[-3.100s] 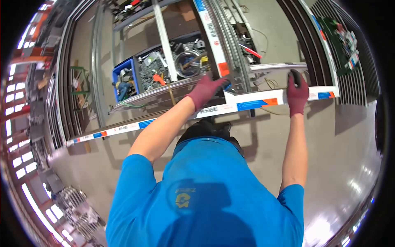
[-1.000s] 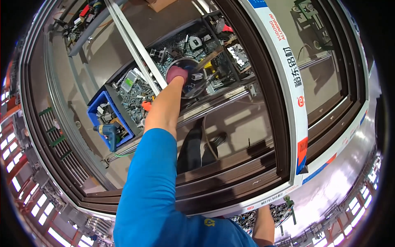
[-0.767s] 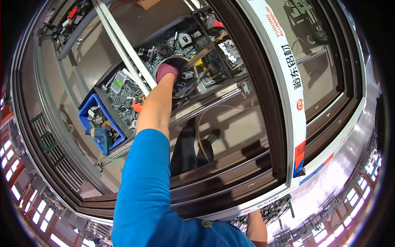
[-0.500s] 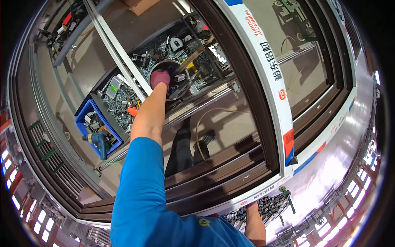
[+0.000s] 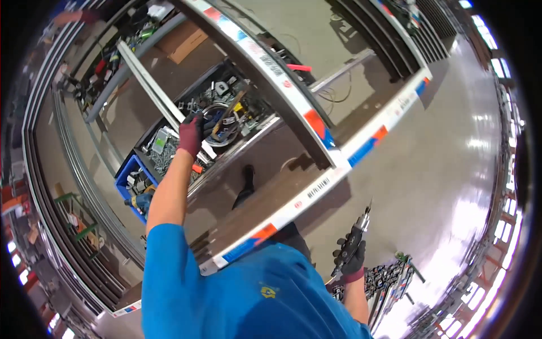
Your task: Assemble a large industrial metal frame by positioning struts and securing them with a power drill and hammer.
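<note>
My left hand (image 5: pixel 191 134), in a dark red and black glove, hovers over the parts trays beside two pale bars. Its fingers look curled; what they hold, if anything, is hidden. A round metal bowl (image 5: pixel 237 137) sits just right of it in a dark tray holding screws, fittings and a wooden-handled tool (image 5: pixel 227 116). At the lower right, my right hand (image 5: pixel 354 261), gloved too, grips a black straight-bodied drill (image 5: pixel 350 244). The drill's silver chuck and thin bit point up and away from me.
A brown window frame with white protective film (image 5: pixel 299 204) lies in front of me, its bars crossing above the trays. Left stands a blue bin (image 5: pixel 121 184) with a blue pistol-grip drill (image 5: pixel 141 201). Another person's blurred gloved hand (image 5: pixel 87 16) shows at the far left.
My left hand has come out of the round bowl, back and to the left. My right hand has risen into view with the black drill. The view has shifted, and the frame appears moved.
</note>
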`<action>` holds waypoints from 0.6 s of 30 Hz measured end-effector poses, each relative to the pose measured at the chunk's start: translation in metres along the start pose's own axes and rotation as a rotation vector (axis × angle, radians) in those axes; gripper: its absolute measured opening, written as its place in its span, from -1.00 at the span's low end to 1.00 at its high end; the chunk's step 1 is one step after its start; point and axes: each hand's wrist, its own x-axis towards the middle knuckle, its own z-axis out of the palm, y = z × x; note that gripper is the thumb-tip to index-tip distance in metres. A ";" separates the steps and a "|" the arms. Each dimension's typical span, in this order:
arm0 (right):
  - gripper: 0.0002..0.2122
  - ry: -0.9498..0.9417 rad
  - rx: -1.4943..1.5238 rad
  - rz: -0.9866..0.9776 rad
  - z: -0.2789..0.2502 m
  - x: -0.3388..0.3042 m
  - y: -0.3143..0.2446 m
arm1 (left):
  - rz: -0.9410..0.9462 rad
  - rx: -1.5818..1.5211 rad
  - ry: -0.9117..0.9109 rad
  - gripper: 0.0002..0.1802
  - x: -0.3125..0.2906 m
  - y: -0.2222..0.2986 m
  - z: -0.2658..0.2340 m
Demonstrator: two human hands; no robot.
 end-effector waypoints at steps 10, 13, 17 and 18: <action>-0.31 -0.397 -0.741 -0.177 0.063 -0.058 -0.075 | 0.161 -0.205 -0.530 -0.68 -0.352 0.007 0.201; -0.44 -0.546 -0.833 -0.217 0.074 -0.070 -0.089 | 0.101 -0.280 -0.567 -0.74 -0.396 -0.030 0.231; -0.48 -0.477 -0.954 -0.127 0.061 -0.079 -0.097 | 0.130 -0.136 -0.479 -0.73 -0.433 -0.045 0.247; -0.49 -0.484 -0.975 -0.126 0.057 -0.081 -0.101 | 0.127 -0.126 -0.477 -0.72 -0.434 -0.051 0.248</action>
